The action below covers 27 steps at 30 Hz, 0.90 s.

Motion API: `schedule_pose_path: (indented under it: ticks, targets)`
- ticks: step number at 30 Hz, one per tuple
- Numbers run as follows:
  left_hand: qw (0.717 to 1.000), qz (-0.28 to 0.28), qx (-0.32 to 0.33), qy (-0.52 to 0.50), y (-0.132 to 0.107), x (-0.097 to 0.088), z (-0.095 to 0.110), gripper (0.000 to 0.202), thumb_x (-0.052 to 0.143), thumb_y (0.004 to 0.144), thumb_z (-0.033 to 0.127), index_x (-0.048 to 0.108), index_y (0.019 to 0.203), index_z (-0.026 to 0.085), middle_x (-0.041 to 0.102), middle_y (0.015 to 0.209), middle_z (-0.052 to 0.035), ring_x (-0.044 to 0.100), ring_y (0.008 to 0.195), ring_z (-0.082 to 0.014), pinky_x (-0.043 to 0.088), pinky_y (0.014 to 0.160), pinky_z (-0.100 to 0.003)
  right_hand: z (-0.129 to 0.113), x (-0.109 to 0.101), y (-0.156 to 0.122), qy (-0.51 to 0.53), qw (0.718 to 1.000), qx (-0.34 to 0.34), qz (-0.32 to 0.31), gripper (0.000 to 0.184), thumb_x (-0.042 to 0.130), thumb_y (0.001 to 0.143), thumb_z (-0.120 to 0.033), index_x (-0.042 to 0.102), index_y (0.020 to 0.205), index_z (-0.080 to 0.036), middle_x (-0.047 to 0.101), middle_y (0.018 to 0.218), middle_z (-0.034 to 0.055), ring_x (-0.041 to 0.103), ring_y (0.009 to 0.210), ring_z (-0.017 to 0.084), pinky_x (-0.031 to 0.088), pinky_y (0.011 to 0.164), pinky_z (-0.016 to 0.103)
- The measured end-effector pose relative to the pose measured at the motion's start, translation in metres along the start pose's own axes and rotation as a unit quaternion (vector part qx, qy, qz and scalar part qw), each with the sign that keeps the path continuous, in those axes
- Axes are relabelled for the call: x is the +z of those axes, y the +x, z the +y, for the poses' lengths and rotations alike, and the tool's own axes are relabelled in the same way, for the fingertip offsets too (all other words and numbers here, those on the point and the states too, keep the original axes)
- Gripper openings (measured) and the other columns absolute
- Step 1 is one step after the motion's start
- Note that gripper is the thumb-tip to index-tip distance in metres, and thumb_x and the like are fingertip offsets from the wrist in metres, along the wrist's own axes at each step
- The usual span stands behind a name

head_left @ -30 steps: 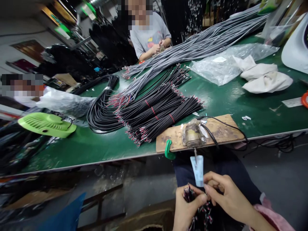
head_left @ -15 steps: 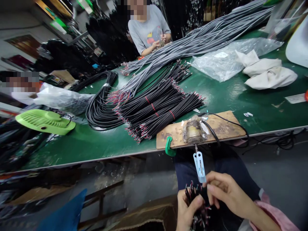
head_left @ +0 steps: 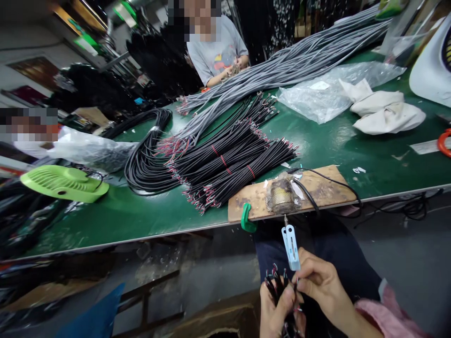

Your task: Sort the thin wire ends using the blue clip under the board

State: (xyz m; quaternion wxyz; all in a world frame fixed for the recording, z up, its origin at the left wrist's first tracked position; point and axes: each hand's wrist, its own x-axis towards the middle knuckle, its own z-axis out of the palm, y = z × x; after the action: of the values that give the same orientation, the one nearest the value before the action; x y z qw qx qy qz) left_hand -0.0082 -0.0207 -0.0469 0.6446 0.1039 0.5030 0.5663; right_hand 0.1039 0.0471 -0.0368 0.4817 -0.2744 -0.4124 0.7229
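Note:
My left hand (head_left: 276, 310) is closed round a bunch of black cables (head_left: 282, 286) with red and white stripped ends, held upright below the table edge. My right hand (head_left: 322, 286) pinches at the wire ends and also holds a small pale blue plastic tool (head_left: 291, 246) that points up. Just above, a small motor-like device (head_left: 281, 196) wrapped in tape sits on a wooden board (head_left: 324, 188) clamped to the green table (head_left: 141, 216).
Tied bundles of black cables (head_left: 232, 164), a black cable coil (head_left: 148, 155) and long grey cables (head_left: 282, 70) lie on the table. A plastic bag (head_left: 327, 94), white cloth (head_left: 384, 110) and green fan (head_left: 63, 183) are there too. Another person (head_left: 214, 47) works opposite.
My hands have shifted slightly left and lower with the cable bunch. My right fingers have moved onto the wire ends; the blue tool stays upright.

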Motion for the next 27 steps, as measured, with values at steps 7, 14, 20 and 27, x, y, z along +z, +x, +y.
schedule_pose_path:
  ticks: [7,14,20,27]
  targets:
    - [0.995,-0.072,0.038,0.066,0.003,0.012,0.034,0.038,0.087,0.060,0.043,0.061,0.067,0.017,0.058,0.044,0.0029,0.045,0.030,-0.0063,0.036,0.035,-0.018,0.006,0.003,0.004,0.241,0.953,0.171,-0.065,0.035,0.084,0.065,-0.049,0.072,0.063,-0.017,0.051,0.063,-0.0017,0.051,0.054,0.012,0.042,0.054,0.024]
    - [0.945,-0.034,0.196,0.261,0.007,0.019,0.055,0.027,0.084,0.062,0.041,0.074,0.054,0.017,0.054,0.046,-0.0012,0.049,0.044,-0.0133,0.036,0.041,-0.024,-0.059,-0.020,0.034,-0.139,0.974,0.115,-0.134,0.029,0.073,0.081,-0.042,0.070,0.073,-0.014,0.054,0.074,0.0009,0.048,0.070,0.015,0.039,0.064,0.026]
    - [0.946,-0.031,0.209,0.245,-0.004,0.028,0.076,0.023,0.086,0.059,0.041,0.076,0.058,0.020,0.062,0.053,-0.0044,0.058,0.049,-0.0177,0.045,0.046,-0.027,-0.072,0.001,0.060,-0.104,0.989,0.086,-0.068,0.054,0.056,0.085,-0.064,0.065,0.070,-0.014,0.053,0.064,-0.0005,0.045,0.061,0.013,0.038,0.058,0.026]
    - [0.965,-0.038,0.193,0.172,0.004,0.037,0.080,0.026,0.088,0.058,0.041,0.076,0.059,0.018,0.059,0.053,-0.0009,0.049,0.035,-0.0085,0.036,0.035,-0.021,-0.056,0.020,0.063,0.094,0.984,0.144,-0.046,0.050,0.074,0.074,-0.059,0.060,0.065,-0.012,0.048,0.058,-0.0029,0.040,0.052,0.008,0.035,0.048,0.019]
